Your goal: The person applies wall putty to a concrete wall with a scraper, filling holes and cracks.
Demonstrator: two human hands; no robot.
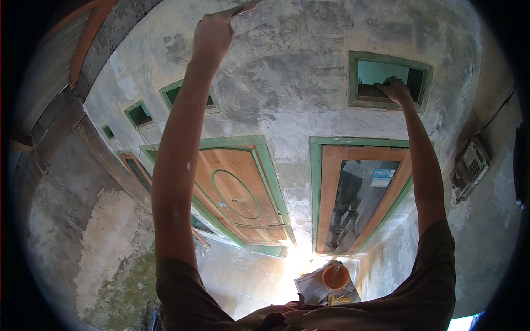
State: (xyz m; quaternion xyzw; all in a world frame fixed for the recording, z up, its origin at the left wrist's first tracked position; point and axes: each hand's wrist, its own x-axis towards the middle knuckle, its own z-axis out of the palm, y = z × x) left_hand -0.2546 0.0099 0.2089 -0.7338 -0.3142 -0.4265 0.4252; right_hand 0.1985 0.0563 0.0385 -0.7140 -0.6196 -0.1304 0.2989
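My left hand (213, 36) is raised high against the grey plastered wall (287, 66). Its fingers are closed on a thin flat tool (243, 8), seemingly a scraper, whose far end runs toward the picture's top edge. My right hand (395, 91) reaches up to a small green-framed opening (353, 83). There its fingers curl over the lower ledge, and the fingertips are dark and partly hidden. Patchy, uneven plaster surrounds both hands.
Below are a wooden door (234, 190) and a wood-framed glass window (359, 198). An orange bucket (335, 276) and a yellow-handled tool (338, 300) are on a board near me. A box-shaped device (471, 168) hangs at right.
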